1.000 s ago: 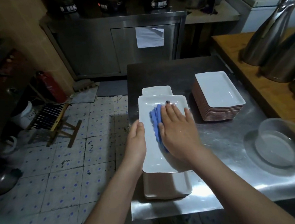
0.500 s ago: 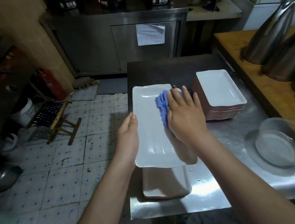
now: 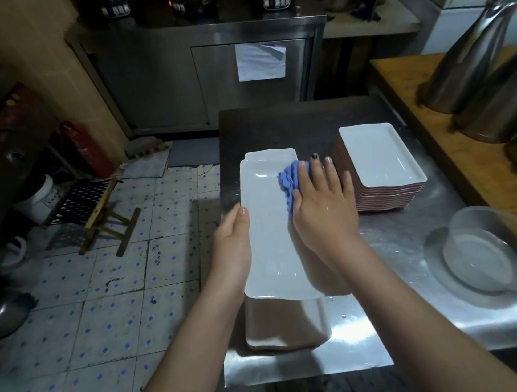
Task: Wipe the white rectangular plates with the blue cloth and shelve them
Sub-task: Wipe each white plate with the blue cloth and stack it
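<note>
My left hand [image 3: 234, 250] grips the left long edge of a white rectangular plate [image 3: 268, 227], held tilted above the steel table [image 3: 402, 308]. My right hand [image 3: 322, 204] presses the blue cloth [image 3: 291, 181] flat on the plate's far right part. Only the cloth's left edge shows past my fingers. Under the held plate lies another white plate [image 3: 284, 325], partly hidden, its far end peeking out beyond. To the right stands a tall stack of white plates [image 3: 379, 162].
A clear glass bowl [image 3: 485, 250] sits on the table's right side. Two steel jugs [image 3: 473, 55] stand on the wooden counter [image 3: 417, 106] at the right. Left of the table is tiled floor with a folding stool [image 3: 90, 202] and a red extinguisher [image 3: 87, 150].
My right hand has slid the cloth from the plate's middle toward its far right corner. The left hand keeps its hold on the left edge; the plate shifted slightly.
</note>
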{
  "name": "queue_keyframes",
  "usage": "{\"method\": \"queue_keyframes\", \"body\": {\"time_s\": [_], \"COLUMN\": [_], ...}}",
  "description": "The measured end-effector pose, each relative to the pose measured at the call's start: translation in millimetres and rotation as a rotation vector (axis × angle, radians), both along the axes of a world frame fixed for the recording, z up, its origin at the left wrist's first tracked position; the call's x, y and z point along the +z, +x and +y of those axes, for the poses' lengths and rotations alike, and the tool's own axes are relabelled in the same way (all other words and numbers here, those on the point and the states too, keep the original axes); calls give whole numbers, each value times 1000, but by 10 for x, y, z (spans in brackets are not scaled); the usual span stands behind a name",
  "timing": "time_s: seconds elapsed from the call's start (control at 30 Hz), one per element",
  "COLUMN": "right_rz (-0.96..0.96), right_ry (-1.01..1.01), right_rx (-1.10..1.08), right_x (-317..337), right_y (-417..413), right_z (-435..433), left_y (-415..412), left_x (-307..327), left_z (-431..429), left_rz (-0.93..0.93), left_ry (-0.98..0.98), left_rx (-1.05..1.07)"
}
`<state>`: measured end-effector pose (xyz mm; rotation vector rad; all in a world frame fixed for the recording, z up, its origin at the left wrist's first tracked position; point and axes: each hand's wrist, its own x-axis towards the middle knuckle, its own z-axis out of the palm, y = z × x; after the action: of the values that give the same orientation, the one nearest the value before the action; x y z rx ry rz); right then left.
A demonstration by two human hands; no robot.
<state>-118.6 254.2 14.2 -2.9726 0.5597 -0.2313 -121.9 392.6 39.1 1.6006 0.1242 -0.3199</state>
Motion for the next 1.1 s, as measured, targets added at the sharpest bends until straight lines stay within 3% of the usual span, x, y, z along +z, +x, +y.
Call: {"method": "queue_keyframes", "body": {"time_s": [0.1, 0.3, 0.57, 0.7, 0.83, 1.1], "right_rz": [39, 92, 176, 39, -16, 47], "right_ry": [158, 428, 205, 31, 86, 149], "right_rx": [-3, 289, 253, 139, 32, 321], "right_x": [-36, 51, -122, -79, 54, -28], "right_y": [-62, -288, -499, -209, 54, -358], "right_z": [202, 652, 209, -40, -77, 450], "left_y": [-48, 67, 160, 102, 0, -69], "left_x": [-17, -12, 11, 35, 68, 123], "left_z": [-42, -82, 10, 24, 60, 169], "left_rz": [28, 97, 39, -2, -6, -5], "left_ry": [-30, -117, 25, 29, 24, 75], "left_rx": [12, 72, 121, 39, -11, 49]}}
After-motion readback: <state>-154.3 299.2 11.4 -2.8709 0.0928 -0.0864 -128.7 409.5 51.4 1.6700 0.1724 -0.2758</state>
